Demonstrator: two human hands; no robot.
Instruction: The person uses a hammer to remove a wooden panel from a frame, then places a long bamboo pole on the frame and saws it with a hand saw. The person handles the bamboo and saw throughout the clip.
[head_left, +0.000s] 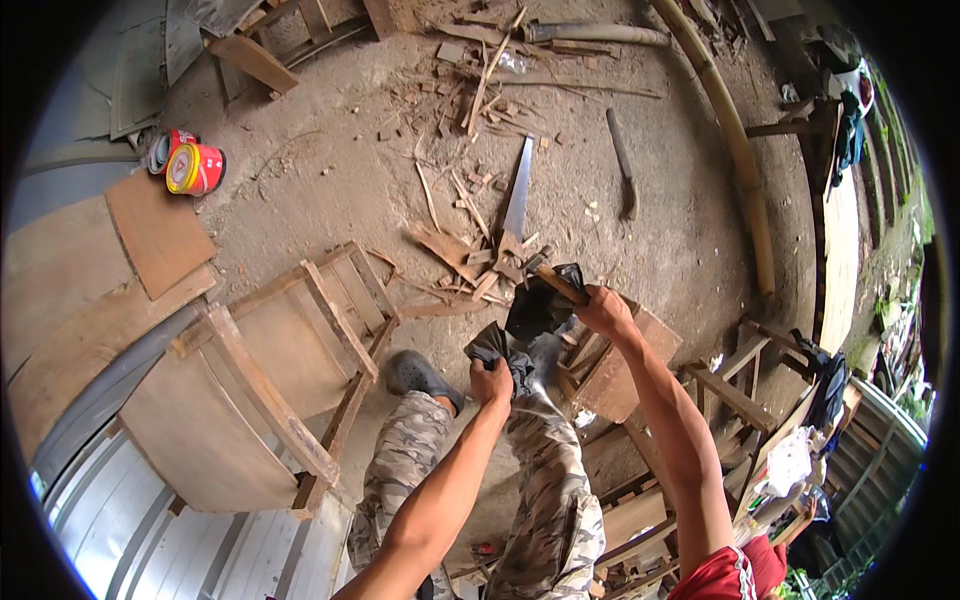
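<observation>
My left hand (490, 382) is closed on the gathered edge of a black plastic bag (535, 312), whose dark mouth spreads between my two hands. In my right hand (605, 312) is a hammer (562, 284), gripped by its wooden handle, its head pointing away from me over the bag. The bag's far edge lies close to the right fingers; whether they pinch it too I cannot tell. What is inside the bag is hidden. Just beyond it, a handsaw (518, 190) lies on the dirt floor among wood scraps (450, 250).
A wooden frame with panels (270, 380) stands at left, near a dark clog (422, 375) on my foot. Two red cans (196, 169) sit farther left. A machete-like blade (622, 165) and a bamboo pole (735, 140) lie at right. Beside my right arm is a wooden box (630, 365).
</observation>
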